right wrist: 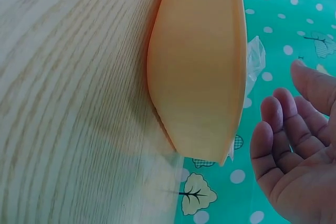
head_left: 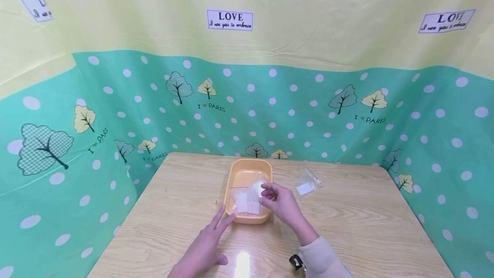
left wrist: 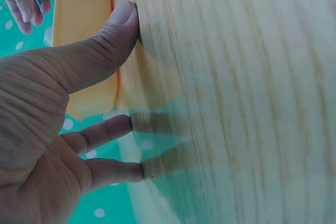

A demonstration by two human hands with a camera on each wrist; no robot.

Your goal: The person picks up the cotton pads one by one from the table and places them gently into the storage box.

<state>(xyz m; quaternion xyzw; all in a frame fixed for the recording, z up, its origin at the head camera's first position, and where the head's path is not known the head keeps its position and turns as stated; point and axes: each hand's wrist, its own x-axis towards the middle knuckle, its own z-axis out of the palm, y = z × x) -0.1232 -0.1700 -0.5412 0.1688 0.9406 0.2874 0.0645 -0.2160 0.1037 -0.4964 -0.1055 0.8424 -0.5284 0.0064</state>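
Note:
An orange plastic tray (head_left: 251,164) stands on the wooden table. Inside it, toward the near end, lie several clear plastic bags (head_left: 242,203) with white pieces in them. My left hand (head_left: 204,243) rests beside the tray's near left corner, its fingers spread and fingertips down at the wood, as the left wrist view also shows. Over the tray's right rim hovers my right hand (head_left: 283,205), with loosely bent fingers. In the right wrist view that hand (right wrist: 299,150) holds nothing, and a bag's crinkled edge (right wrist: 255,59) pokes above the rim.
Another clear bag with a white piece (head_left: 306,185) lies on the table (head_left: 347,218) to the right of the tray. A green and yellow patterned curtain (head_left: 270,110) surrounds the table at the back and sides. A black device (head_left: 296,262) is at the right wrist.

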